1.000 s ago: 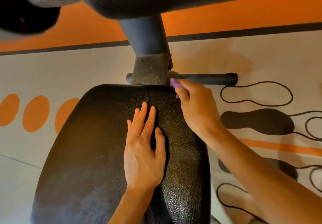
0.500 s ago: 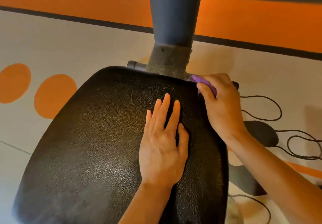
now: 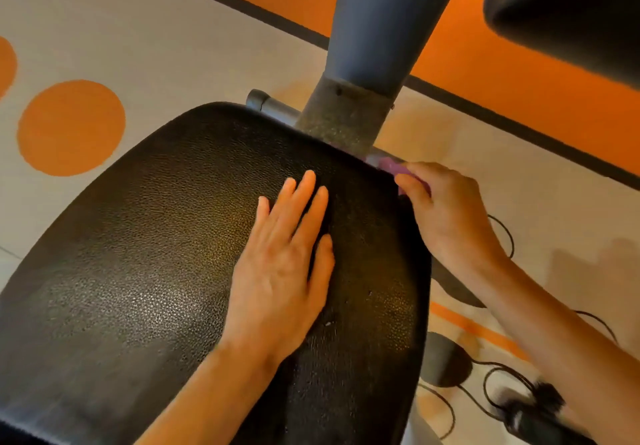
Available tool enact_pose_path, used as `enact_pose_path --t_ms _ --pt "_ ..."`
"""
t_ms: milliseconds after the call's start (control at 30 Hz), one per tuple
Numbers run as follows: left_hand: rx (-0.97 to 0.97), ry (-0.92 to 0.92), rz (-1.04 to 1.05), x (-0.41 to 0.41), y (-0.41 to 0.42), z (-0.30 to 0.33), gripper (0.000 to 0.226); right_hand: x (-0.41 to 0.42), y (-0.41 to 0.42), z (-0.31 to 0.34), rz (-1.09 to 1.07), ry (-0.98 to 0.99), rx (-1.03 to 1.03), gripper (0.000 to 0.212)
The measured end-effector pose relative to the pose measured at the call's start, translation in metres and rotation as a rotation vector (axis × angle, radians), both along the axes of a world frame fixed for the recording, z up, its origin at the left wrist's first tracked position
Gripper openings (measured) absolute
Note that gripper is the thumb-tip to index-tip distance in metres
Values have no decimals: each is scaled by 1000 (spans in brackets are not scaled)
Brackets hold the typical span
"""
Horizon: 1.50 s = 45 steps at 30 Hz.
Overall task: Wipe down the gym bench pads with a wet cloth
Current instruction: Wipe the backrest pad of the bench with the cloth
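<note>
Two hands work at the black pad (image 3: 145, 254). The left hand (image 3: 280, 271) lies flat on its top, fingers straight and close together. The right hand (image 3: 446, 216) curls round a purple cloth (image 3: 391, 167) at the pad's far right corner, beside the grey post (image 3: 367, 50). No writing or label is readable anywhere.

The pale floor (image 3: 194, 46) carries an orange circle (image 3: 71, 128) at left, a dark-edged orange band (image 3: 519, 74) far right, and black footprint outlines near right.
</note>
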<state>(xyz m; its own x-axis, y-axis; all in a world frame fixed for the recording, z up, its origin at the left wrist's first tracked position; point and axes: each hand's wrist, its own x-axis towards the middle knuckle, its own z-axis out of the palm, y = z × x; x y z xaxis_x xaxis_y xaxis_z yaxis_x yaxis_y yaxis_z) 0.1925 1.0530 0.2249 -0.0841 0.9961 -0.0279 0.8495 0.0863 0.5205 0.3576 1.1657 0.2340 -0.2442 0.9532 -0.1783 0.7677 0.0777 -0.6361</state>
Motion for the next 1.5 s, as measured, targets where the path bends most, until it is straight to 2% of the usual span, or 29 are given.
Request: enact_pose_path --t_ms 67,133,167,233,300,367,433,500,633,700,833,900,1000,1100,1167,1267,1333,1400,1500 --pt "-1 15 126 -37 10 -1 58 -4 4 -2 -15 -6 36 27" --pt "-5 80 212 -74 20 -5 59 -54 33 -22 75 -76 12 30" --pt "-9 122 222 -86 24 -8 60 -84 43 -27 89 -97 -44 30" --pt "-8 187 214 -97 26 -13 60 -110 46 -35 147 -61 -5 30" --pt "0 204 212 -97 27 -16 59 -77 32 -27 188 -12 113 28" --pt "21 193 228 -94 27 -16 58 -18 4 -1 161 12 113 23" --pt "39 192 237 -93 27 -16 57 -7 2 5 140 -95 141 24" --pt "39 194 232 -93 26 -15 57 -68 26 -3 125 -69 100 27" --pt "33 184 221 -92 27 -14 58 -212 61 -19 276 26 66 30" --pt "29 185 219 -93 27 -13 58 -201 61 -21 344 48 109 29" --pt "17 176 234 -92 26 -11 57 -71 28 -2 213 29 -10 24" --pt "20 171 241 -91 26 -11 57 -48 15 7 200 -2 0 23" --pt "26 170 234 -91 26 -12 56 -108 36 -5 155 -29 -1 24" --pt "15 162 232 -92 26 -13 57 -190 57 -14 278 51 29 26" --pt "15 129 224 -94 24 -11 58 -184 53 -14 385 138 97 22" --pt "13 132 262 -112 7 -1 59 -104 36 -1 266 71 -2 21" --pt "-11 155 339 -133 -13 5 59 -83 29 8 167 18 -82 21" --pt "-40 164 402 -153 -32 9 59 -118 42 2 182 20 -82 17" --pt "-76 163 433 -163 -47 8 59 -203 51 -1 346 95 13 19"
